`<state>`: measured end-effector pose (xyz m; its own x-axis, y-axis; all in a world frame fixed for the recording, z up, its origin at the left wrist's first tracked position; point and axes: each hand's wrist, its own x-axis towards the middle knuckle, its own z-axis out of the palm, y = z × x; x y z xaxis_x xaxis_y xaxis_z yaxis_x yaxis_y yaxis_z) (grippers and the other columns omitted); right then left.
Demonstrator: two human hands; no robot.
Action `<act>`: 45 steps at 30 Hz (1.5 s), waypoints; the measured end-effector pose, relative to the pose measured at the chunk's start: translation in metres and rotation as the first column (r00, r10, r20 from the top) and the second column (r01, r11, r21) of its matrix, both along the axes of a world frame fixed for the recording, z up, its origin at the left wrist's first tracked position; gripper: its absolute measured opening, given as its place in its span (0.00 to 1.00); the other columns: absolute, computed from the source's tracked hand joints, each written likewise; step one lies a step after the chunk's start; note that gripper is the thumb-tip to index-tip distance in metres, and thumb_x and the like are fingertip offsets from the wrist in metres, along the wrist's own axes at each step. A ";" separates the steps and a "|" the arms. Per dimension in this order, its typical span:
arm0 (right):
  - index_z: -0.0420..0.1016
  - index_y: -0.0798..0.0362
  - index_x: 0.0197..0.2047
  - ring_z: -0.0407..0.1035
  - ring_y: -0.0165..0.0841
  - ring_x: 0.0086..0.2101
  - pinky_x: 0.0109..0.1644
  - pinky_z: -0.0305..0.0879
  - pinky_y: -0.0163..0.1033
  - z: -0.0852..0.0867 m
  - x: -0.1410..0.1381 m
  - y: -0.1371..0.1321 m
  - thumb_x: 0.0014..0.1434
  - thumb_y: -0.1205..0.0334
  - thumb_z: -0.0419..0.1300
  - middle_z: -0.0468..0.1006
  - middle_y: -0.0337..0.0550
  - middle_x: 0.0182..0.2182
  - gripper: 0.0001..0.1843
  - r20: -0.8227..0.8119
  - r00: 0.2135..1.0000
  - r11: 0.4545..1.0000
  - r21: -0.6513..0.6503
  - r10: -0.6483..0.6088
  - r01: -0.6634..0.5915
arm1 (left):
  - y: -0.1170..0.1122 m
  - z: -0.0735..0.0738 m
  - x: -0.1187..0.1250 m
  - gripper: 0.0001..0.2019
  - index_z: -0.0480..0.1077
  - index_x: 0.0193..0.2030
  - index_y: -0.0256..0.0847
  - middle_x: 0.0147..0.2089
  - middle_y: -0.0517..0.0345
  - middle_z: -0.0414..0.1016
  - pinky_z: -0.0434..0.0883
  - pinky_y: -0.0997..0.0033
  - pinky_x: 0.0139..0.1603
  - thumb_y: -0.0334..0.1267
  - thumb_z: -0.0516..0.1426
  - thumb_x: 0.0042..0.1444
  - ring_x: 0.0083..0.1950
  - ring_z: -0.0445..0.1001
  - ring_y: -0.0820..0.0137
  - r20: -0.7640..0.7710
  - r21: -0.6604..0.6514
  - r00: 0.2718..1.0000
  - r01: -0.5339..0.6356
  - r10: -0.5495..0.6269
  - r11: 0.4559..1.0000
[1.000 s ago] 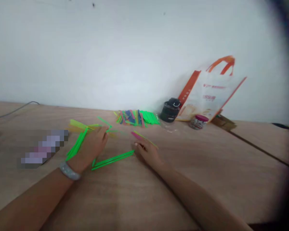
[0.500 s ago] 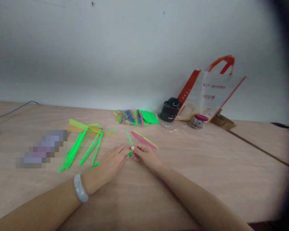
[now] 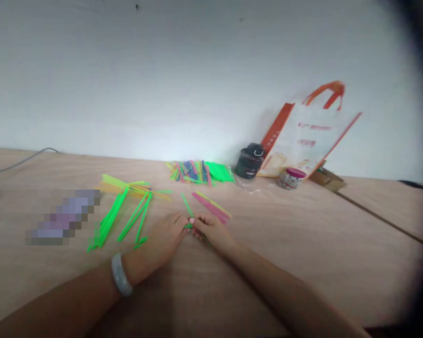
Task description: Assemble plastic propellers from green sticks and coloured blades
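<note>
Slanting up from the fingertips near the middle of the worktop [image 3: 303, 230], a slim green strip [image 3: 187, 204] sat in the grip of the right hand [image 3: 213, 232], pinched between thumb and fingers. The left hand [image 3: 164, 239] met the right there, its fingertips at a short green piece [image 3: 188, 226]; whether its own grip had closed on that could not be told. More green ends [image 3: 140, 243] showed beside the left wrist, which wore a pale bangle [image 3: 121, 274].

Just beyond the right hand lay pink and yellow strips [image 3: 211, 206]. To the left were a narrow green pair [image 3: 132, 223], a thicker green bundle [image 3: 111, 218] and a yellow-orange heap [image 3: 127, 184]. Farther back, by the wall, rested a multicoloured pile [image 3: 197, 172], a black bottle [image 3: 249, 162], a red-lidded jar [image 3: 292, 179] and a white-and-orange bag [image 3: 312, 134].
</note>
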<state>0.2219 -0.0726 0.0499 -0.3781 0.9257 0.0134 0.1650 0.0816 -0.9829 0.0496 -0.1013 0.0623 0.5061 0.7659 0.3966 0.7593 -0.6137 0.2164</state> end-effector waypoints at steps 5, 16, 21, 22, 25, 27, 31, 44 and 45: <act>0.66 0.52 0.25 0.59 0.25 0.20 0.22 0.53 0.32 -0.001 -0.002 -0.001 0.55 0.48 0.57 0.66 0.34 0.18 0.17 0.033 0.999 1.000 0.002 0.012 -0.012 | 0.002 -0.003 0.000 0.07 0.66 0.40 0.39 0.39 0.54 0.72 0.70 0.62 0.45 0.33 0.47 0.62 0.42 0.71 0.66 -0.012 0.006 1.000 0.002 -0.002 1.000; 0.65 0.51 0.24 0.58 0.26 0.19 0.21 0.53 0.32 -0.001 -0.003 0.000 0.56 0.47 0.55 0.66 0.35 0.19 0.17 0.075 0.997 1.000 0.018 -0.008 0.007 | 0.002 -0.002 0.002 0.10 0.67 0.40 0.37 0.38 0.52 0.72 0.70 0.63 0.44 0.30 0.46 0.62 0.41 0.71 0.65 -0.148 0.032 0.989 -0.011 0.016 0.999; 0.64 0.51 0.24 0.57 0.26 0.18 0.20 0.51 0.32 -0.001 -0.004 -0.002 0.56 0.46 0.55 0.64 0.34 0.17 0.18 0.092 0.996 0.999 0.026 -0.022 0.020 | 0.003 -0.004 0.001 0.10 0.67 0.40 0.38 0.39 0.52 0.72 0.70 0.64 0.43 0.29 0.45 0.62 0.40 0.71 0.66 -0.151 0.048 0.989 0.003 0.005 0.999; 0.63 0.50 0.24 0.56 0.25 0.18 0.20 0.51 0.32 0.000 -0.004 -0.003 0.57 0.47 0.55 0.64 0.34 0.17 0.18 0.088 0.996 0.999 0.027 -0.021 0.019 | 0.003 -0.004 0.001 0.10 0.67 0.40 0.37 0.39 0.52 0.72 0.70 0.64 0.43 0.29 0.45 0.62 0.40 0.71 0.66 -0.146 0.045 0.989 0.000 0.007 0.999; 0.63 0.51 0.24 0.56 0.25 0.18 0.20 0.50 0.32 0.000 -0.004 -0.003 0.57 0.47 0.54 0.64 0.33 0.17 0.18 0.079 0.997 0.999 0.033 -0.015 0.012 | 0.002 -0.003 0.001 0.11 0.68 0.40 0.37 0.38 0.51 0.72 0.70 0.63 0.42 0.30 0.45 0.62 0.40 0.72 0.65 -0.136 0.022 0.991 0.004 -0.001 1.000; 0.63 0.51 0.24 0.56 0.25 0.18 0.21 0.50 0.32 0.000 -0.003 -0.002 0.57 0.47 0.54 0.64 0.33 0.17 0.18 0.079 0.997 0.999 0.046 -0.017 0.014 | 0.002 0.000 0.002 0.10 0.68 0.41 0.37 0.39 0.52 0.73 0.70 0.64 0.42 0.31 0.46 0.62 0.40 0.72 0.65 -0.099 -0.010 0.995 -0.006 0.005 1.000; 0.64 0.52 0.24 0.56 0.25 0.19 0.22 0.50 0.32 0.002 0.001 0.002 0.57 0.46 0.54 0.63 0.33 0.17 0.19 0.104 0.995 0.996 0.094 -0.003 -0.006 | 0.002 0.007 0.002 0.09 0.69 0.39 0.38 0.38 0.54 0.75 0.69 0.67 0.43 0.34 0.49 0.62 0.40 0.72 0.67 0.053 -0.091 0.998 -0.027 0.031 0.996; 0.65 0.53 0.24 0.55 0.24 0.20 0.23 0.50 0.31 0.005 0.000 0.004 0.55 0.43 0.55 0.62 0.32 0.18 0.21 0.050 0.999 0.993 0.118 0.002 -0.007 | 0.014 0.004 -0.006 0.16 0.68 0.27 0.39 0.25 0.62 0.69 0.58 0.73 0.29 0.43 0.47 0.60 0.28 0.66 0.72 0.361 -0.373 0.930 0.078 0.068 0.924; 0.65 0.53 0.25 0.55 0.24 0.20 0.23 0.50 0.31 0.007 0.000 0.004 0.55 0.43 0.55 0.62 0.32 0.18 0.21 0.043 0.999 0.992 0.129 -0.006 0.001 | 0.015 0.004 -0.006 0.16 0.67 0.26 0.39 0.24 0.63 0.67 0.57 0.74 0.28 0.44 0.47 0.60 0.27 0.65 0.72 0.377 -0.408 0.922 0.085 0.083 0.909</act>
<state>0.2220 -0.0685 0.0565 -0.3775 0.9186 0.1165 0.2074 0.2065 -0.9562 0.0436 -0.0865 0.0659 0.3823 0.9003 0.2078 0.5666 -0.4061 0.7170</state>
